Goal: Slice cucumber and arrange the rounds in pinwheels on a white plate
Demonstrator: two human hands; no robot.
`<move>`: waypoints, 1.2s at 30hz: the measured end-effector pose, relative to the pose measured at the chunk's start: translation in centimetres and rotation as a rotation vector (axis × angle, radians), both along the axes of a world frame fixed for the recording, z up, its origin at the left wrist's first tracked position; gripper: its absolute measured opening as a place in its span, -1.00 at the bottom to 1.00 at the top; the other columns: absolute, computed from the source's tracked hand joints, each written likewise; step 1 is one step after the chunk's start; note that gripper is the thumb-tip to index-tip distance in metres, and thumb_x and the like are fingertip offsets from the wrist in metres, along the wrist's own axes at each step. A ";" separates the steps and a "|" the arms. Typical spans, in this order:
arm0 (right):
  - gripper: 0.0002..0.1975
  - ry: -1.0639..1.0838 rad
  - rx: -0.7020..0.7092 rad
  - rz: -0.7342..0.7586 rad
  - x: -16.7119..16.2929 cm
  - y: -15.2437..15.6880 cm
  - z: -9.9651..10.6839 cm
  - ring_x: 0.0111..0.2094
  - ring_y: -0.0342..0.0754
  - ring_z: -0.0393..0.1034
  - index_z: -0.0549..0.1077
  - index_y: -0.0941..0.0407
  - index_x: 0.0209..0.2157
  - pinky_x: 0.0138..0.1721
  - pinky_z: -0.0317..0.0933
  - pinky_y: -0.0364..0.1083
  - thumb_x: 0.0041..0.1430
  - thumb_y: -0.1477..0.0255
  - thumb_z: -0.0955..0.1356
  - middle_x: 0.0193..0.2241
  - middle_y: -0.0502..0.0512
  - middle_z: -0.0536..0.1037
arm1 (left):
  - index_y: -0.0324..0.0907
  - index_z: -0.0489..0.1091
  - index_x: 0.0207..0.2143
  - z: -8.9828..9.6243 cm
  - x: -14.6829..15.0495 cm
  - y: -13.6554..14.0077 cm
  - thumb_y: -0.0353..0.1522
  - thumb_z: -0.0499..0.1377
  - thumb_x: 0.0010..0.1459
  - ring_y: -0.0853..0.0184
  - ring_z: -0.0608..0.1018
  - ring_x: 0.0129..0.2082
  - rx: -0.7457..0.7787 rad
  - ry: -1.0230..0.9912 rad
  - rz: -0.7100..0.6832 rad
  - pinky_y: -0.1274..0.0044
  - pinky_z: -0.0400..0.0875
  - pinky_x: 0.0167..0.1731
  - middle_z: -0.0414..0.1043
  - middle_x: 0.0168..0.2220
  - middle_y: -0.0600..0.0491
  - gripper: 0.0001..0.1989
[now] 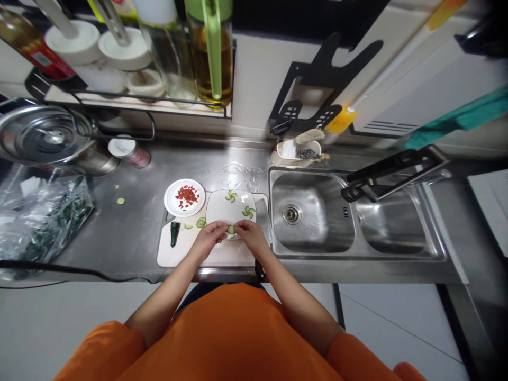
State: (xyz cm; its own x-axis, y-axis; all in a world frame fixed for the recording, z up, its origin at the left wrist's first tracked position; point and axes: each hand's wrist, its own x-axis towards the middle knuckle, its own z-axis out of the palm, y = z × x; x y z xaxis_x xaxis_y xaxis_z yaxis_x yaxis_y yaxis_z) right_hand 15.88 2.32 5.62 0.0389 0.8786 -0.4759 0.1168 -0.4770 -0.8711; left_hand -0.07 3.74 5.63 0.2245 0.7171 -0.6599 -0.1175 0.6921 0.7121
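Note:
Over the near edge of a white square plate (224, 209), my left hand (210, 238) and my right hand (251, 236) face each other with fingers pinched. Between the fingertips is a green cucumber slice (230, 230), gripped from both sides. Two pinwheels of cucumber slices lie on the plate, one pinwheel (230, 196) at the far edge and another pinwheel (248, 212) at the right. Left of the plate, a few loose cucumber slices (201, 222) and a dark green cucumber end (174, 234) rest on a white cutting board (169, 255).
A round white plate (170, 203) holds chopped red pieces. To the right is a steel double sink (313, 211) with a black faucet (377, 169). A plastic bag of greens (51, 222), lidded pot (55, 137) and small jar (130, 152) stand left; bottles (210, 58) sit on a shelf above.

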 end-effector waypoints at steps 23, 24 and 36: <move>-0.80 -0.047 0.060 0.159 1.4 1.0 0.3 -0.42 -0.15 0.30 0.47 0.13 -0.47 -0.32 0.15 -0.15 -0.05 0.28 0.34 -0.51 -0.04 0.45 | -0.26 0.45 -0.28 -0.4 -0.5 0.8 -0.43 0.32 -0.12 0.58 0.38 -0.58 -0.284 -0.202 0.066 0.73 0.23 -0.59 0.43 -0.49 0.10 -0.72; -0.81 -0.054 0.059 0.152 1.4 1.1 0.2 -0.42 -0.15 0.30 0.47 0.13 -0.47 -0.32 0.16 -0.16 -0.05 0.29 0.34 -0.51 -0.03 0.45 | -0.26 0.45 -0.28 -0.4 -0.5 0.9 -0.43 0.34 -0.15 0.58 0.38 -0.59 -0.274 -0.176 0.082 0.73 0.22 -0.60 0.42 -0.51 0.10 -0.70; -0.87 -0.493 0.030 0.312 0.7 2.4 -1.0 -0.43 -0.12 0.35 0.52 0.11 -0.47 -0.40 0.11 -0.16 -0.01 0.43 0.31 -0.52 -0.01 0.53 | -0.20 0.44 -0.36 -0.8 0.3 0.0 -0.32 0.25 -0.13 0.48 0.38 -0.63 0.114 0.360 -0.069 0.61 0.27 -0.52 0.39 -0.61 0.16 -0.78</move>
State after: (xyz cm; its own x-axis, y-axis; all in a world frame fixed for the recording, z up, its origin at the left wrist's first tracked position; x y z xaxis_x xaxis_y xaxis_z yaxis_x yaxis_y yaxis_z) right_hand 16.58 4.69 4.62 -0.0131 0.8967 -0.4424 0.6427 -0.3314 -0.6907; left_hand 0.21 3.76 4.88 0.0432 0.7818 -0.6220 0.1982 0.6035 0.7723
